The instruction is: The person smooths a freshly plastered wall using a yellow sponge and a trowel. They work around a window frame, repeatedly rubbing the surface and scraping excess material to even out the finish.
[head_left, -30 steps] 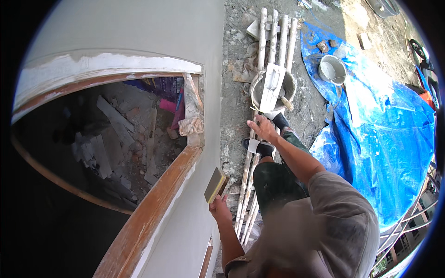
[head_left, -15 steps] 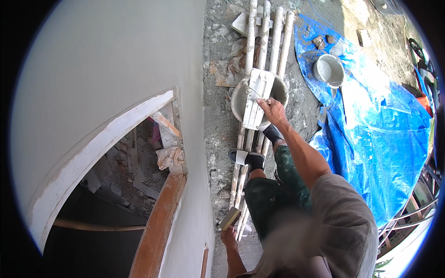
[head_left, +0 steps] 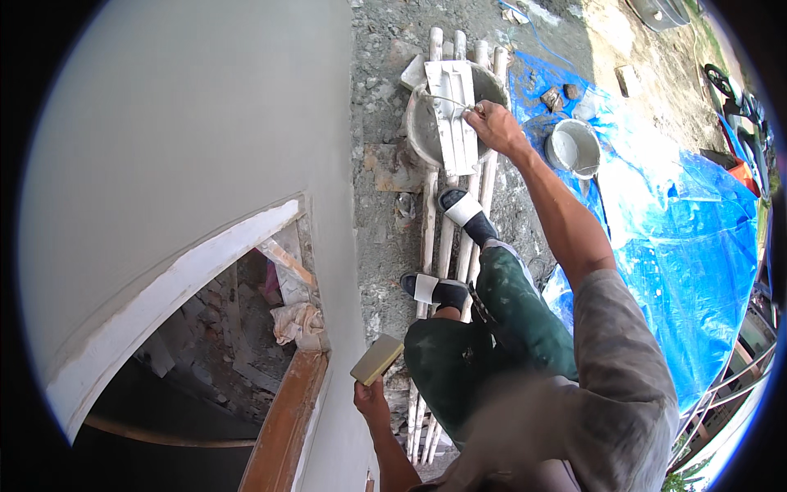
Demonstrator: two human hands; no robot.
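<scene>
Beside a pale wall [head_left: 205,123], long poles [head_left: 429,213] run under a grey bucket [head_left: 421,131], a white board [head_left: 455,127] across its mouth. My left hand [head_left: 373,402] grips a flat yellowish block [head_left: 379,359]; my right hand [head_left: 497,126] clamps the bucket's thin handle [head_left: 447,99].

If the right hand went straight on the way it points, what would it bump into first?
Past the thin handle the right hand seems to grip, probably the white ribbed board across the bucket; the gap is unclear.

There are two hands [head_left: 371,405] [head_left: 497,128], one yellowish block [head_left: 378,359], four poles [head_left: 429,217] (one tarp [head_left: 689,246]).
</scene>
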